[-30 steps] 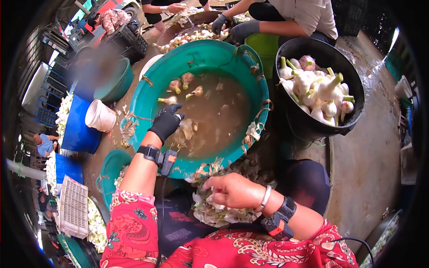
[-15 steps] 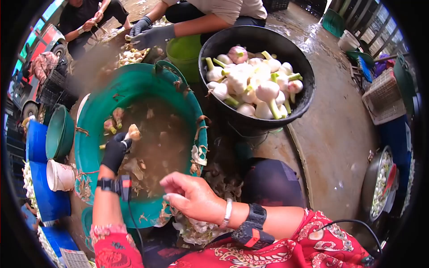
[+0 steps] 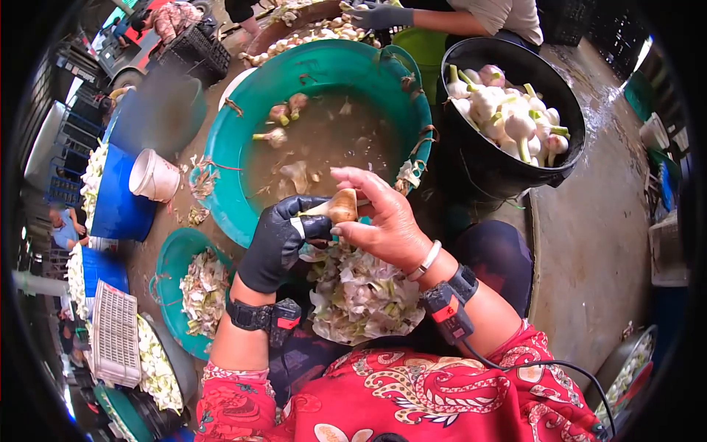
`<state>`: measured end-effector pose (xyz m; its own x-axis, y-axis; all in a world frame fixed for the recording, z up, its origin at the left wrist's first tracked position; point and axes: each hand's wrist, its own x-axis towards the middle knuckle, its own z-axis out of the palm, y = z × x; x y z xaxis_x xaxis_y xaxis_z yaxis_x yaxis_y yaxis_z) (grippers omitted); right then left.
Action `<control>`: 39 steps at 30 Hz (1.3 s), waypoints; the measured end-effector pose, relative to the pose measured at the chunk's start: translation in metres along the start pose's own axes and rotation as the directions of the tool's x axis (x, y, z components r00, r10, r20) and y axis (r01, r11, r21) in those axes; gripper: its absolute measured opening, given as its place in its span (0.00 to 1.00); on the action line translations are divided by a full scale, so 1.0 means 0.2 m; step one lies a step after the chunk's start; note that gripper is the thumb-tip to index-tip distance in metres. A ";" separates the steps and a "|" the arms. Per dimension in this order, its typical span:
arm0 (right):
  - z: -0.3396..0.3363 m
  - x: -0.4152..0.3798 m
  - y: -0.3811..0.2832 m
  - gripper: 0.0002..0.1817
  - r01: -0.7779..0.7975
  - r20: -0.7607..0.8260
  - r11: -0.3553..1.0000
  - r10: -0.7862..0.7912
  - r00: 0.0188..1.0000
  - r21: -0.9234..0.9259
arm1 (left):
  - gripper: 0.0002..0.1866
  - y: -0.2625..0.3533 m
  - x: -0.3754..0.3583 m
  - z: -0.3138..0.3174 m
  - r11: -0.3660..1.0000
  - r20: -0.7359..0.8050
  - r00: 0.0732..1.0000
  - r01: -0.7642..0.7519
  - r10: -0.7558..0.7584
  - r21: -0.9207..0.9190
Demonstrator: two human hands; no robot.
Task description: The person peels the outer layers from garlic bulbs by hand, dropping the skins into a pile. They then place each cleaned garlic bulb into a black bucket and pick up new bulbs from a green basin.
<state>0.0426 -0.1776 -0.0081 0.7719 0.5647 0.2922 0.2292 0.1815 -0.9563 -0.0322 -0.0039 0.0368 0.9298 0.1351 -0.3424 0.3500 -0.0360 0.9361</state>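
My left hand (image 3: 274, 239), in a black glove, grips a brownish garlic bulb (image 3: 343, 206) by its pale stem. Bare, with a white bangle at the wrist, my right hand (image 3: 387, 221) has its thumb and fingers closed around the bulb's other side. Both hands are over the near rim of a green tub (image 3: 221, 158) of murky brown water. Several unpeeled garlic bulbs (image 3: 277, 138) and loose skins lie in that tub. Below my hands is a heap of papery garlic skins (image 3: 361, 298).
A black bucket (image 3: 479, 173) of white peeled garlic stands at the right of the tub. To the left are a white pail (image 3: 155, 175), blue barrels (image 3: 125, 199) and a green basin (image 3: 171, 283) of peelings. Another person's gloved hand (image 3: 381, 16) works beyond the tub.
My left hand has lifted the garlic bulb out from over the water toward me. My right hand has come to meet it and closed on the bulb. The view has shifted left.
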 end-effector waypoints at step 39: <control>0.02 -0.08 0.07 0.14 -0.811 0.710 0.119 0.423 0.563 0.572 | 0.17 -0.15 0.03 0.05 0.792 -0.030 0.871 -0.430 0.490 0.434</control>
<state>0.0298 -0.1810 -0.0258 0.1105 0.9663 -0.2327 -0.9384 0.0243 -0.3447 -0.0362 -0.0119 0.0063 0.9780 0.1301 0.1630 -0.0735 -0.5164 0.8532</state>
